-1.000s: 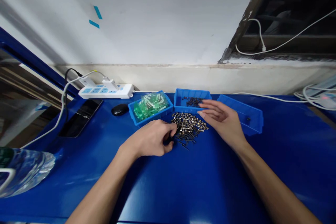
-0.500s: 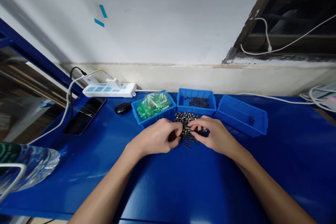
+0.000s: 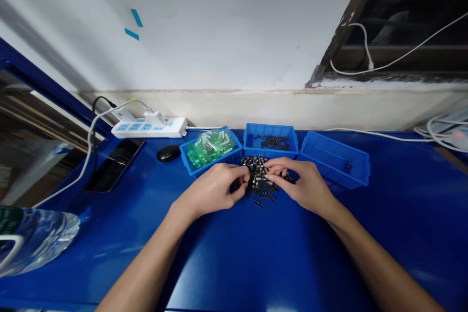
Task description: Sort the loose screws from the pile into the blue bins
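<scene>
A heap of small metal screws and fasteners (image 3: 260, 180) lies on the blue table (image 3: 256, 253) in front of three blue bins. My left hand (image 3: 215, 189) is curled at the heap's left edge, its fingers pinched on something small and dark that I cannot make out. Over the heap's right side, my right hand (image 3: 300, 181) has its fingertips pinched together among the fasteners. The two hands almost touch above the heap.
The left bin (image 3: 193, 168) holds green plastic parts, the middle bin (image 3: 271, 132) dark screws, and the right bin (image 3: 336, 171) one small piece. A black mouse (image 3: 167, 153), a phone (image 3: 113, 165), a power strip (image 3: 148, 128) and a water bottle (image 3: 36, 239) lie to the left.
My right hand came back from the middle bin and closed its fingers over the heap, meeting the left hand. The left hand stayed at the heap's left edge.
</scene>
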Demonstrator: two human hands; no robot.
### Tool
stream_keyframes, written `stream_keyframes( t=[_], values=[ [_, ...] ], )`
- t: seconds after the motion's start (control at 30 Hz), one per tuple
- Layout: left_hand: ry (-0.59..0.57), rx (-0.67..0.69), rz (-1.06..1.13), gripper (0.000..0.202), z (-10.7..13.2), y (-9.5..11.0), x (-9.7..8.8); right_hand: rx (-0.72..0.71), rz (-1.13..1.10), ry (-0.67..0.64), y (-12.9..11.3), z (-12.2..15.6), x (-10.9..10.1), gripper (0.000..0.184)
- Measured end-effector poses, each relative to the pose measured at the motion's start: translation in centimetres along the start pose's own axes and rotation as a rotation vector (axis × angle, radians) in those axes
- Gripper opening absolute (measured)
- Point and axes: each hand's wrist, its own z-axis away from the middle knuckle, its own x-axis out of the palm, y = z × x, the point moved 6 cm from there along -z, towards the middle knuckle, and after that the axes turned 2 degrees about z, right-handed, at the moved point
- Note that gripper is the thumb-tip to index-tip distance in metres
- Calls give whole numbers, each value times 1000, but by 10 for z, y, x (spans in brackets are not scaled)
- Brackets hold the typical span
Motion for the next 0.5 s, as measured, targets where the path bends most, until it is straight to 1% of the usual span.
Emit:
stream_keyframes(
  t=[0.1,0.17,0.23,0.37,0.5],
  values=[
    [-5,10,-35,15,-1,0,2,-32,35,13,-2,0,-9,14],
    [-15,23,-61,16,-1,1,4,-87,87,-27,-4,1,-10,15],
    [-20,30,-77,16,-1,1,7,-136,149,-82,-5,3,-7,18],
    [-22,25,-94,15,-1,-2,10,-170,284,-172,-7,6,6,23],
    [-32,7,-97,14,-1,-3,9,-211,334,-210,-10,6,15,22]
  ],
)
